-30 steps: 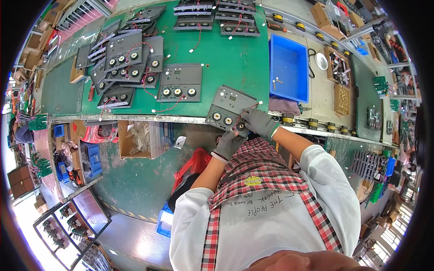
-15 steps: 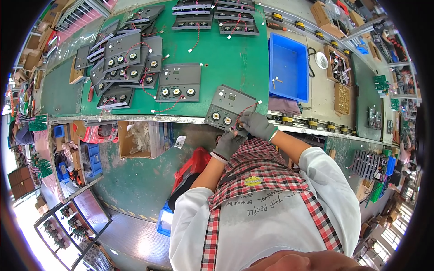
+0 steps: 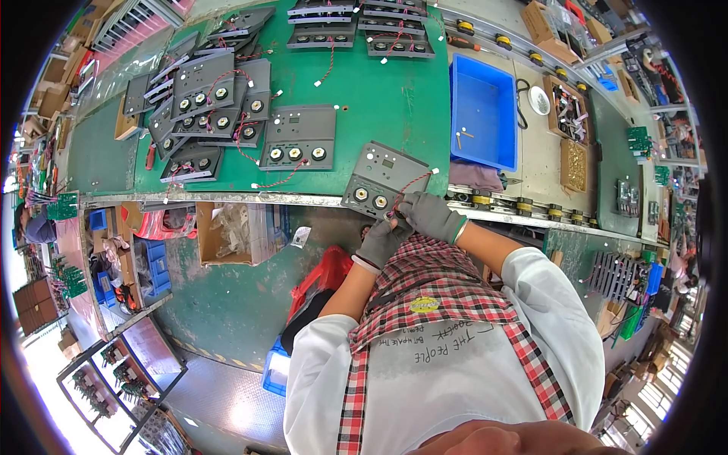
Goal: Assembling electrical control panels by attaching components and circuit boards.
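Observation:
A dark grey metal control panel (image 3: 388, 164) lies tilted at the front edge of the green table, its near end jutting over the edge. Two round knob parts with pale centres show on it; its near right corner is covered by my fingers. A twisted red-and-black wire (image 3: 413, 183) runs from that corner to a white plug (image 3: 435, 171). My left hand (image 3: 381, 243), in a grey glove, is closed at the panel's near edge. My right hand (image 3: 434, 215), gloved too, has its fingers closed round the wire's lower end. Exact fingertip contact is hidden.
Just left lies a similar panel (image 3: 298, 136) with three knobs. Beyond it, more panels (image 3: 203, 87) are heaped, and others (image 3: 322, 35) stand in rows at the back. A blue bin (image 3: 485, 114) sits to the right, beside a box of brass-coloured small parts (image 3: 574, 165).
My hands stay at the panel's near right corner, with the right fingers shifted slightly left and closer to the left ones. The panel has barely moved.

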{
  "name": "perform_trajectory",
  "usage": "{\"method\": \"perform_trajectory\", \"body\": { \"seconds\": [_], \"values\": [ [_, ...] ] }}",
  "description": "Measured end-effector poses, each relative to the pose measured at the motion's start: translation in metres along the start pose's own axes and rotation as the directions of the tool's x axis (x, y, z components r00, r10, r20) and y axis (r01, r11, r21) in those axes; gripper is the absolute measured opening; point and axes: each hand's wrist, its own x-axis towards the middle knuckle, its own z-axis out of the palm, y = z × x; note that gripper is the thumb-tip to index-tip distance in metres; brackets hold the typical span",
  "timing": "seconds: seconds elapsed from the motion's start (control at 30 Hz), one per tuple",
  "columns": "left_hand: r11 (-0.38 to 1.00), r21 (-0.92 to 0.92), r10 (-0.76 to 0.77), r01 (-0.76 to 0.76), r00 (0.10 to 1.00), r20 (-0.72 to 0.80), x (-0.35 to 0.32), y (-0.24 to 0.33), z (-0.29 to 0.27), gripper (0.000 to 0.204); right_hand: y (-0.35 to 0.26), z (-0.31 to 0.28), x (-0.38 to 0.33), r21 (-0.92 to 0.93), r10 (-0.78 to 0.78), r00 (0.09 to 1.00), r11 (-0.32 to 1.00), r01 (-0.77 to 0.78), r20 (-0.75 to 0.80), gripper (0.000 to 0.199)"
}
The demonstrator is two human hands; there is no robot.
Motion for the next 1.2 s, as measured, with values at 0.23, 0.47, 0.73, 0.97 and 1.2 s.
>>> {"method": "perform_trajectory", "body": {
  "seconds": [0.23, 0.47, 0.73, 0.97, 1.2],
  "values": [
    [0.999, -0.034, 0.014, -0.014, 1.000, -0.004, 0.001, -0.002, -0.001, 0.046, 0.010, 0.014, 0.000, -0.070, -0.170, 0.972, 0.985, 0.160, -0.160, 0.019],
    [0.999, -0.041, -0.003, 0.003, 1.000, 0.008, 0.000, -0.003, -0.002, 0.036, 0.013, 0.013, 0.014, 0.030, 0.104, 0.994, 0.994, -0.105, 0.016, 0.022],
    [1.000, 0.011, -0.006, 0.006, 0.999, -0.034, -0.002, -0.002, -0.004, 0.044, 0.004, -0.014, -0.004, 0.101, 0.135, 0.990, 0.986, -0.131, -0.032, 0.033],
    [0.999, 0.045, -0.028, 0.030, 0.999, -0.047, 0.003, 0.003, -0.001, 0.048, 0.019, 0.002, -0.010, 0.233, 0.132, 0.991, 0.965, -0.121, -0.032, 0.026],
    [0.643, 0.763, 0.243, -0.060, 0.962, -0.129, 0.000, 0.001, -0.020, 0.035, 0.144, -0.010, -0.054, 0.472, 0.597, 0.515, 0.802, -0.367, -0.615, 0.034]
  ]
}}
